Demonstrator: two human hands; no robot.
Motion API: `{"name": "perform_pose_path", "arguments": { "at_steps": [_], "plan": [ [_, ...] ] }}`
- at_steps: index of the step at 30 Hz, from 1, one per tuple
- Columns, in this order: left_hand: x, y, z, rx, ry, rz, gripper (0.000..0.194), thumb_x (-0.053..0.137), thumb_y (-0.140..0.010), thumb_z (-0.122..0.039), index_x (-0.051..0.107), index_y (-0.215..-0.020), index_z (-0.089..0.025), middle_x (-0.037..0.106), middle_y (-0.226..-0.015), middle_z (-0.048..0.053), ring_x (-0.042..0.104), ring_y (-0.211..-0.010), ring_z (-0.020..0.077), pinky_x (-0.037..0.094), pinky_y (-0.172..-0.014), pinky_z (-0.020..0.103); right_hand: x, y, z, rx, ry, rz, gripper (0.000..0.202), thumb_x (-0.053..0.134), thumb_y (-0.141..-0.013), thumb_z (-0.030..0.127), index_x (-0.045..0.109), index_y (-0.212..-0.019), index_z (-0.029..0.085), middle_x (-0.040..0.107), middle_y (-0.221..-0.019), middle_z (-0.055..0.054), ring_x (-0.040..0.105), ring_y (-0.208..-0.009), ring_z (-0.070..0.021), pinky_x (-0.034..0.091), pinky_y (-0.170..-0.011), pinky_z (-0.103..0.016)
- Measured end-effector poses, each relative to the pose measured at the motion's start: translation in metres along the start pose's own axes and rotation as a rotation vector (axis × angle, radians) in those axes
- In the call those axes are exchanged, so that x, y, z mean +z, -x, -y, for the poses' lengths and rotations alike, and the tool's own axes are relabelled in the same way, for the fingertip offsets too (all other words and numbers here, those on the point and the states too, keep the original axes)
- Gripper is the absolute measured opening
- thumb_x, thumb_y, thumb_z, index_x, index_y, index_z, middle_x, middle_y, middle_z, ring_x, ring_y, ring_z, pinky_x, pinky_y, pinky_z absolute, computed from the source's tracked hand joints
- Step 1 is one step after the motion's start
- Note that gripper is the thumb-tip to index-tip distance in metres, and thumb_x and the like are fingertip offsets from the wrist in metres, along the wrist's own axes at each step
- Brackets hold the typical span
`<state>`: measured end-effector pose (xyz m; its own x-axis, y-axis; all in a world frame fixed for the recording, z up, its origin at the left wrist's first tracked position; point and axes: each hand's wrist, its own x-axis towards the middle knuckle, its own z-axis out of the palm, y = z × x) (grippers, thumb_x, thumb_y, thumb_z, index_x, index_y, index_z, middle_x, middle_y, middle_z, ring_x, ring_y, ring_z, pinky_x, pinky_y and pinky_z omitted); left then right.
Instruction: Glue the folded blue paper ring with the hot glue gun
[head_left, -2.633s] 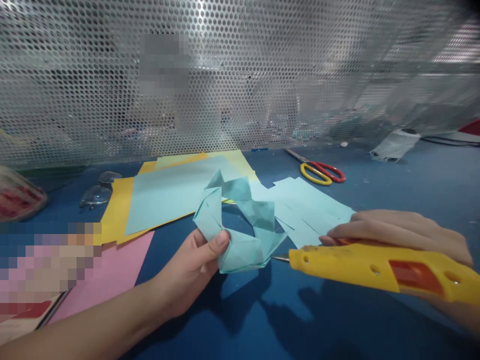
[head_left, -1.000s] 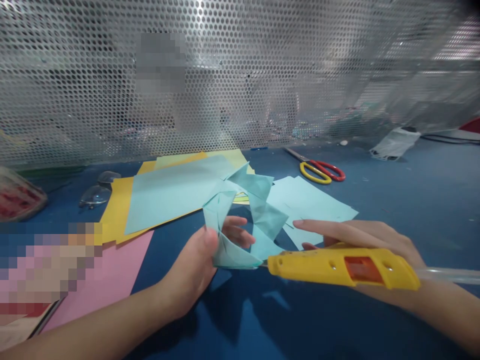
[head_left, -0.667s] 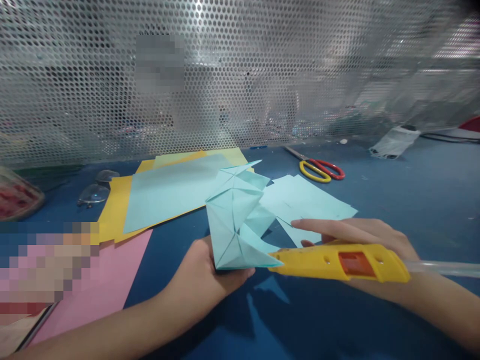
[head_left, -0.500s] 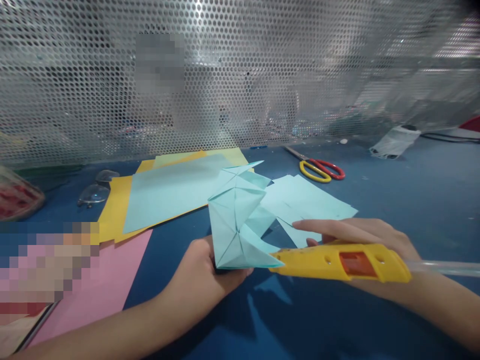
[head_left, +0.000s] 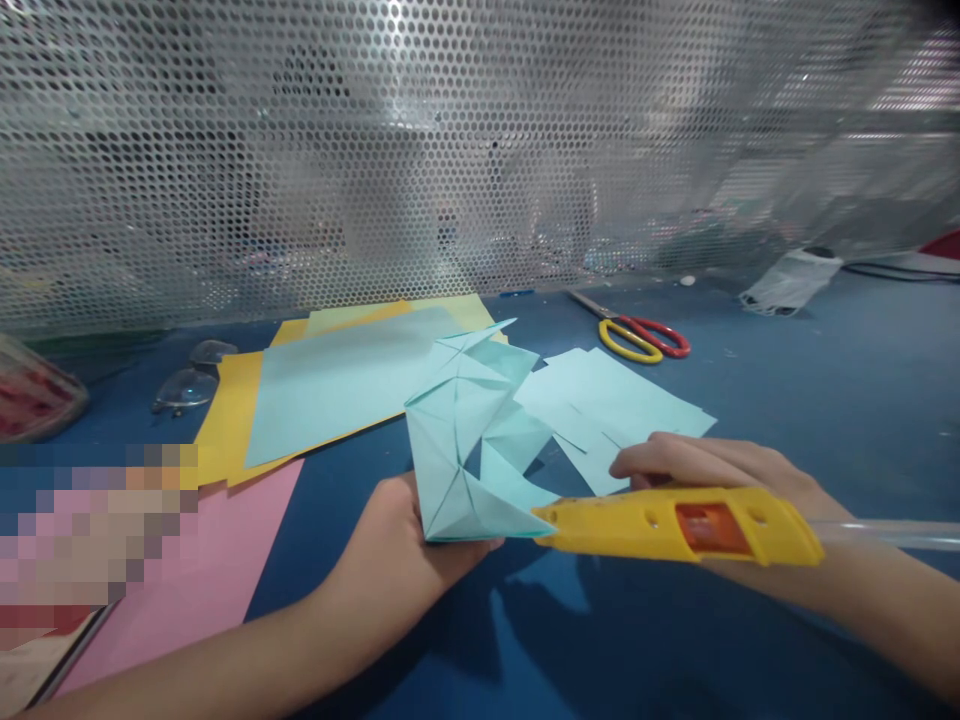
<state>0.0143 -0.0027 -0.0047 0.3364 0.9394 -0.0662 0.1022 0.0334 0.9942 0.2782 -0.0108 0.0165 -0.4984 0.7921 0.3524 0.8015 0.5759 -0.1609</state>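
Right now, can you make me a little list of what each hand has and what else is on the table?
left hand: holds the folded paper shape from below
right hand: grips the glue gun, nozzle at the shape's lower corner
scissors: lying far back, apart from both hands
paper sheets: light blue on yellow, flat, behind the shape
pink sheet: flat, at the left
table: blue

Folded paper piece (head_left: pixel 469 440): pale teal, multi-creased, pointed flaps, raised on edge above blue table, lower corner gripped from beneath. Glue gun (head_left: pixel 675 522): yellow body, orange window, lying horizontal, nozzle touching paper's lower right tip.
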Motion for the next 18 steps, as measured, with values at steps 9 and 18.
{"name": "perform_pose_path", "arguments": {
  "at_steps": [9,18],
  "plan": [
    [-0.0001,-0.0012,0.0007,-0.023,-0.022,-0.067,0.016,0.082,-0.066,-0.031,0.069,-0.069,-0.022,0.071,-0.080,0.001,0.065,-0.075,0.0178,0.052,-0.071,0.027,0.0003,0.0011,-0.0014,0.019,0.034,0.001,0.015,0.043,-0.084,0.022,0.054,-0.092,0.028,0.063,-0.069,0.003,0.058,-0.053,-0.0157,0.038,-0.049,-0.027],
    [-0.0031,0.0010,-0.0040,-0.062,0.010,-0.099,0.022,0.086,-0.063,-0.035,0.071,-0.070,-0.021,0.070,-0.074,0.002,0.065,-0.074,0.0201,0.054,-0.078,0.032,-0.0005,0.0024,-0.0039,0.070,0.084,-0.032,0.015,0.049,-0.087,0.025,0.059,-0.096,0.032,0.067,-0.068,0.004,0.063,-0.053,-0.0169,0.038,-0.044,-0.029]
  ]
}}
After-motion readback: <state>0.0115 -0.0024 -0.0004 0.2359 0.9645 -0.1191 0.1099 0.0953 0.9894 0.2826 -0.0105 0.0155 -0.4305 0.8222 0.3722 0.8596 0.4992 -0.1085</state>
